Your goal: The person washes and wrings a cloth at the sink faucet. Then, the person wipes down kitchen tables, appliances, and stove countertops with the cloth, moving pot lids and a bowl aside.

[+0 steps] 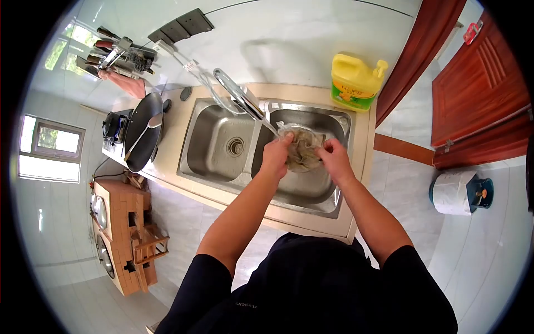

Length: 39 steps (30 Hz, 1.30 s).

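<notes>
The cloth-like bundle (303,151) lies between the two hands, over the right basin (289,186) of the sink set in the bench (364,161). The left hand (276,156) has its fingers closed on the bundle's left edge, thumb on top. The right hand (335,160) pinches the opposite edge, thumb and index finger nearly together. The faucet (239,94) reaches just above the left hand; a yellow jug (356,82) stands behind the basin.
</notes>
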Each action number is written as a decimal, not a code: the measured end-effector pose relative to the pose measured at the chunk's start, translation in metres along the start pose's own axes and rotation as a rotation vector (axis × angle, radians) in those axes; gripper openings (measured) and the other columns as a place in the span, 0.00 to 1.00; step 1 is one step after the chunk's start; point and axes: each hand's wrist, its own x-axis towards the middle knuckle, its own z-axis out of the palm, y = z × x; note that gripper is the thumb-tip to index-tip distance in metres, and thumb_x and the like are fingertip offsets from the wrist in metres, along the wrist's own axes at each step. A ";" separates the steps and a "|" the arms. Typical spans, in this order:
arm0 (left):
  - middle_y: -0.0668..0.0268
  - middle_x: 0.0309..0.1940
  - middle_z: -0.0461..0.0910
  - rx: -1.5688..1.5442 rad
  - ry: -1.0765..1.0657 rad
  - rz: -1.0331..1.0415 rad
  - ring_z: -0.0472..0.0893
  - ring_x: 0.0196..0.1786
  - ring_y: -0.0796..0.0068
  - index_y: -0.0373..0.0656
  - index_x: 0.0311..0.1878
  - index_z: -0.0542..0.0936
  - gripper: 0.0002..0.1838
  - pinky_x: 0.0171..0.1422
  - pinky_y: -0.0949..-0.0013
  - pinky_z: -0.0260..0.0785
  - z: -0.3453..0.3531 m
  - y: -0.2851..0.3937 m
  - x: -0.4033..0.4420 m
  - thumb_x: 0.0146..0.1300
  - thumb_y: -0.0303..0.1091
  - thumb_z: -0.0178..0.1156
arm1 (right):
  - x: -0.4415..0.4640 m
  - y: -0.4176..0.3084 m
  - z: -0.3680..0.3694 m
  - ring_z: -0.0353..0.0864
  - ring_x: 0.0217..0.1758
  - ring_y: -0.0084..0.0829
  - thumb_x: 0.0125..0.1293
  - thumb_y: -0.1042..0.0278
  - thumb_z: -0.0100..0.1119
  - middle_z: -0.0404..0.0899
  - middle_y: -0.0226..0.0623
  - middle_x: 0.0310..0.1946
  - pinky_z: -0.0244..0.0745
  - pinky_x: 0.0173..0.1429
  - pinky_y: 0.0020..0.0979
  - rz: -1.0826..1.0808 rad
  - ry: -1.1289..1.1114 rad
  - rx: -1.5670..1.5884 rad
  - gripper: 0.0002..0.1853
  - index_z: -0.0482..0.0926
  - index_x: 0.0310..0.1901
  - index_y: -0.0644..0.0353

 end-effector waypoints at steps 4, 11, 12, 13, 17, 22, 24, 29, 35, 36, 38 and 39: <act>0.61 0.54 0.87 0.308 -0.038 0.220 0.83 0.59 0.69 0.36 0.71 0.79 0.28 0.68 0.62 0.75 -0.011 0.004 0.006 0.77 0.44 0.69 | -0.004 -0.014 0.002 0.78 0.35 0.21 0.67 0.59 0.80 0.81 0.29 0.32 0.77 0.40 0.28 -0.182 -0.041 0.031 0.17 0.80 0.41 0.62; 0.64 0.66 0.83 0.688 -0.296 0.252 0.79 0.66 0.76 0.40 0.75 0.78 0.30 0.69 0.65 0.74 -0.007 0.019 -0.019 0.78 0.48 0.68 | -0.009 -0.039 0.028 0.78 0.36 0.19 0.71 0.67 0.75 0.81 0.27 0.35 0.74 0.36 0.25 0.084 -0.110 0.531 0.10 0.81 0.41 0.58; 0.63 0.67 0.83 0.689 -0.274 0.176 0.78 0.67 0.76 0.42 0.75 0.78 0.31 0.70 0.65 0.74 -0.009 0.020 -0.015 0.77 0.50 0.69 | -0.009 -0.040 0.030 0.77 0.36 0.19 0.72 0.67 0.74 0.80 0.26 0.35 0.73 0.36 0.25 0.127 -0.079 0.583 0.10 0.81 0.41 0.58; 0.62 0.65 0.85 0.739 -0.249 0.258 0.80 0.65 0.74 0.42 0.73 0.80 0.30 0.68 0.63 0.76 -0.012 0.016 -0.007 0.77 0.51 0.68 | -0.011 -0.041 0.029 0.77 0.37 0.19 0.72 0.67 0.74 0.80 0.26 0.35 0.73 0.37 0.25 0.129 -0.026 0.577 0.10 0.80 0.41 0.58; 0.57 0.53 0.89 1.174 -0.034 0.697 0.87 0.56 0.59 0.44 0.64 0.85 0.26 0.61 0.55 0.79 -0.007 -0.002 -0.008 0.76 0.55 0.67 | -0.028 -0.029 0.012 0.76 0.38 0.20 0.73 0.68 0.72 0.78 0.27 0.35 0.73 0.42 0.25 0.021 0.109 0.428 0.10 0.78 0.41 0.60; 0.53 0.42 0.88 1.423 -0.212 0.812 0.87 0.46 0.43 0.47 0.47 0.91 0.24 0.52 0.48 0.79 -0.002 -0.001 -0.018 0.72 0.60 0.67 | -0.051 -0.009 -0.016 0.73 0.38 0.19 0.75 0.67 0.71 0.76 0.26 0.34 0.72 0.45 0.26 -0.094 0.229 0.232 0.11 0.76 0.40 0.61; 0.55 0.38 0.87 1.442 -0.239 0.581 0.87 0.43 0.46 0.45 0.43 0.92 0.24 0.49 0.49 0.78 -0.006 0.000 -0.015 0.67 0.59 0.72 | -0.052 -0.009 -0.027 0.73 0.38 0.19 0.76 0.67 0.69 0.76 0.26 0.34 0.72 0.45 0.26 -0.110 0.222 0.147 0.11 0.76 0.41 0.60; 0.58 0.42 0.85 1.683 -0.307 0.671 0.87 0.47 0.51 0.45 0.45 0.91 0.14 0.50 0.52 0.80 -0.022 0.011 -0.007 0.66 0.46 0.73 | -0.052 -0.019 -0.033 0.72 0.37 0.18 0.77 0.66 0.69 0.76 0.25 0.34 0.71 0.43 0.25 -0.201 0.245 0.155 0.11 0.76 0.41 0.59; 0.51 0.63 0.82 2.049 -0.071 0.503 0.82 0.64 0.46 0.45 0.66 0.81 0.23 0.66 0.47 0.78 -0.053 -0.006 -0.001 0.67 0.34 0.68 | -0.041 -0.054 -0.027 0.75 0.37 0.17 0.75 0.68 0.71 0.79 0.26 0.36 0.72 0.40 0.22 0.062 0.159 0.558 0.09 0.78 0.42 0.58; 0.50 0.65 0.80 2.008 -0.211 0.626 0.80 0.67 0.46 0.44 0.68 0.79 0.25 0.69 0.48 0.76 -0.048 -0.005 -0.005 0.68 0.33 0.68 | -0.041 -0.065 -0.020 0.76 0.37 0.17 0.75 0.68 0.71 0.80 0.26 0.37 0.72 0.39 0.22 0.075 0.112 0.592 0.09 0.78 0.42 0.58; 0.50 0.69 0.78 1.757 -0.439 0.741 0.77 0.72 0.46 0.43 0.72 0.76 0.28 0.75 0.49 0.71 -0.036 -0.014 -0.013 0.69 0.34 0.67 | -0.039 -0.080 -0.004 0.80 0.39 0.20 0.73 0.68 0.73 0.81 0.27 0.39 0.76 0.40 0.24 0.016 -0.067 0.514 0.09 0.80 0.43 0.59; 0.51 0.71 0.77 1.553 -0.513 0.731 0.75 0.74 0.47 0.44 0.73 0.76 0.29 0.78 0.49 0.67 -0.026 -0.024 -0.019 0.70 0.36 0.67 | -0.032 -0.075 0.002 0.82 0.42 0.22 0.71 0.70 0.73 0.82 0.29 0.40 0.79 0.43 0.26 -0.053 -0.192 0.461 0.08 0.81 0.43 0.59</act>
